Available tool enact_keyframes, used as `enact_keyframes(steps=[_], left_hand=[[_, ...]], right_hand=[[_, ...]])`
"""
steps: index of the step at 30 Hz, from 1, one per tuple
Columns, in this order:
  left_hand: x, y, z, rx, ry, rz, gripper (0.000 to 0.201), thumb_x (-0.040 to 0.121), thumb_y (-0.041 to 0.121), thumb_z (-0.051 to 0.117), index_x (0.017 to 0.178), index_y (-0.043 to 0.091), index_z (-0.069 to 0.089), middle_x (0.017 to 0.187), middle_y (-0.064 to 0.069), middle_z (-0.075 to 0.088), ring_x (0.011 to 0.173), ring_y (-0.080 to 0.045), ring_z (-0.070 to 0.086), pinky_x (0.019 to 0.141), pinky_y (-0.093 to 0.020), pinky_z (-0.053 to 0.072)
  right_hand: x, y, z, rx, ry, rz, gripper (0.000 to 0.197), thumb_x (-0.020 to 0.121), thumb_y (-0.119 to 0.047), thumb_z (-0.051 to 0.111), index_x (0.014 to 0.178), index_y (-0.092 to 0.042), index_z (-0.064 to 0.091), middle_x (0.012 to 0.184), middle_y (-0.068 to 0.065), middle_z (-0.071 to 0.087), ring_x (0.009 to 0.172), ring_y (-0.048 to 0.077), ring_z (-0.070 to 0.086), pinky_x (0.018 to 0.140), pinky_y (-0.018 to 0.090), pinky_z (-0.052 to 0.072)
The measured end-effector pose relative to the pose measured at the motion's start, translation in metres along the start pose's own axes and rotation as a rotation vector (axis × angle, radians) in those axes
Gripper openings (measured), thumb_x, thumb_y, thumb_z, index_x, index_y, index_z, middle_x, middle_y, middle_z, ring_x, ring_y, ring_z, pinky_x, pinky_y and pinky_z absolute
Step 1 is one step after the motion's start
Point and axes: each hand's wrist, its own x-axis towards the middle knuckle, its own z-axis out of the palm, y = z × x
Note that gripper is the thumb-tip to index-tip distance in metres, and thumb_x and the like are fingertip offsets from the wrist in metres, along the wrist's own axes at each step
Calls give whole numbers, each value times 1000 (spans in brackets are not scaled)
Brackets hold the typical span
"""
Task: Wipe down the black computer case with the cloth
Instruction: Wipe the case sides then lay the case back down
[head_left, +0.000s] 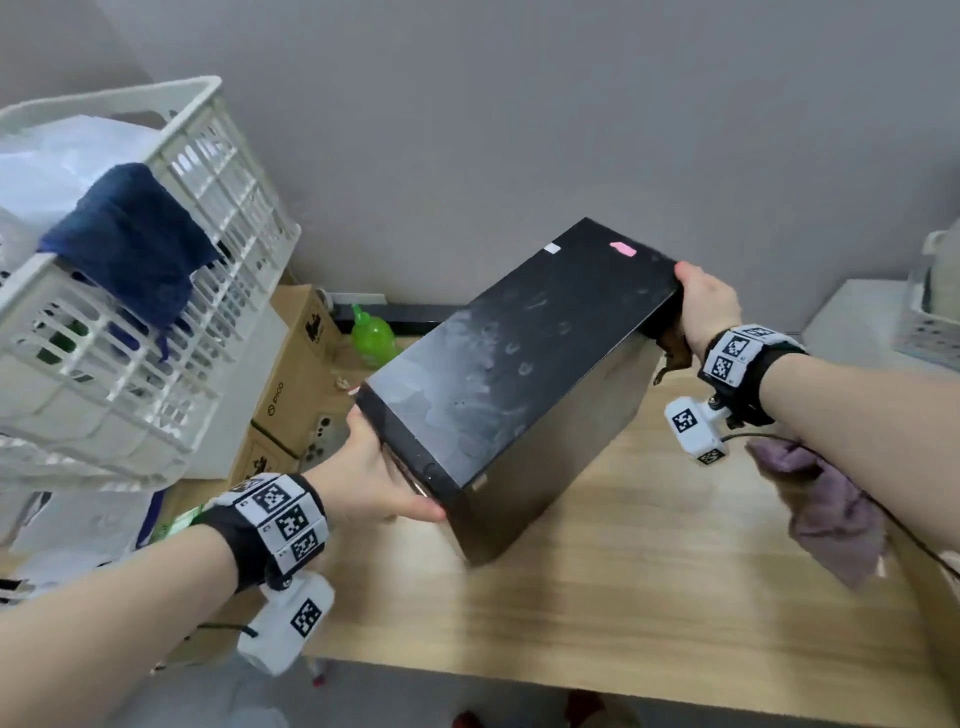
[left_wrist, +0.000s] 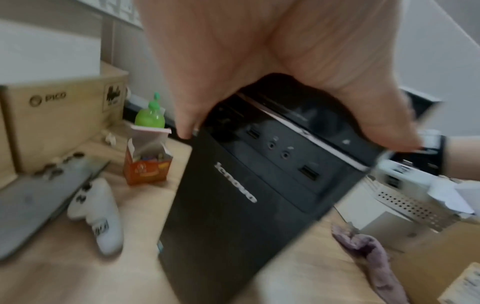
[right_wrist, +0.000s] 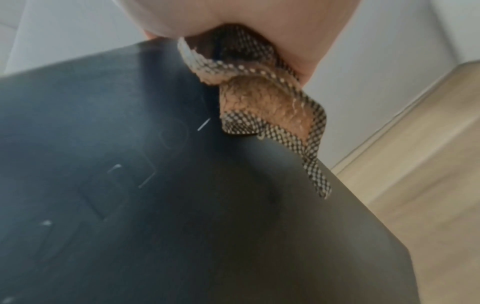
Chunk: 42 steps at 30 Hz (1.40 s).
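Head view: both hands are tipping the black computer case (head_left: 511, 374) near the table's (head_left: 623, 613) back edge, apparently to turn another face up before more wiping; next move calls for setting it down steadily. Left wrist view: the left hand (left_wrist: 259, 67) is clamping the case's front top edge, thumb and fingers curled round it. Right wrist view: the right hand (right_wrist: 233, 18) is pinching a brown cloth (right_wrist: 259, 96) against the case's far corner.

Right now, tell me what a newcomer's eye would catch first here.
The black computer case, tilted on the wooden table between the left hand and right hand, its top smeared with dusty fingerprints. The right hand also pinches a brown cloth at the far corner.
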Motion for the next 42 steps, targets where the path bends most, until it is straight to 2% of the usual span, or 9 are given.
enact_keyframes(steps=[7,10,14,19,22,26,32,36,42], left_hand=[[22,7,-28,146,-190,270,140,45,30,100,150,39,7,145,16,40,136,-6,38,113,-24,28],[18,-1,-32,166,-177,287,157,38,55,95,158,28,-3,156,12,31,142,-5,32,116,-27,28],[8,-9,-18,103,-242,408,127,59,28,95,153,38,11,147,20,42,133,8,41,112,-20,34],[12,-11,14,-101,-161,424,112,62,34,93,149,40,23,136,18,59,126,-1,56,110,-36,43],[11,-7,20,-142,-127,425,105,67,27,91,149,34,26,138,16,58,126,1,55,110,-34,42],[14,-6,16,-97,-121,425,109,60,38,92,149,33,28,136,17,59,126,0,55,106,-30,43],[19,3,13,-34,-99,425,83,75,-4,81,141,18,36,109,16,68,97,13,64,78,-7,51],[23,9,3,14,-132,420,88,73,4,84,145,18,35,123,10,65,107,5,64,81,-12,53],[18,3,8,69,-112,406,89,68,-2,86,140,13,37,109,22,67,93,6,67,73,-10,51]], right_hand=[[-68,52,-72,-78,202,62,53,80,-63,43,82,-13,61,71,1,59,73,27,54,77,37,50],[-100,67,-90,-44,271,44,53,85,-57,46,86,-7,62,77,7,58,76,25,50,77,37,46],[-136,82,-104,6,355,77,59,79,-60,47,87,-3,62,76,7,56,76,24,49,83,42,50],[-158,86,-106,94,347,167,39,72,-72,49,78,-40,70,85,2,69,87,31,65,90,53,55],[-159,80,-107,120,325,175,45,71,-71,49,77,-31,69,88,6,68,91,36,65,92,54,52],[-154,86,-111,143,296,181,55,71,-75,49,87,-27,69,95,10,69,89,32,62,91,51,51],[-153,85,-110,108,266,161,50,73,-75,46,80,-30,67,76,0,61,80,27,56,77,41,41],[-159,79,-110,78,236,143,55,72,-75,39,85,-28,64,89,1,63,94,30,61,92,46,48],[-180,76,-120,69,232,42,34,103,-44,40,98,-17,60,77,-8,54,73,11,48,63,10,35]])
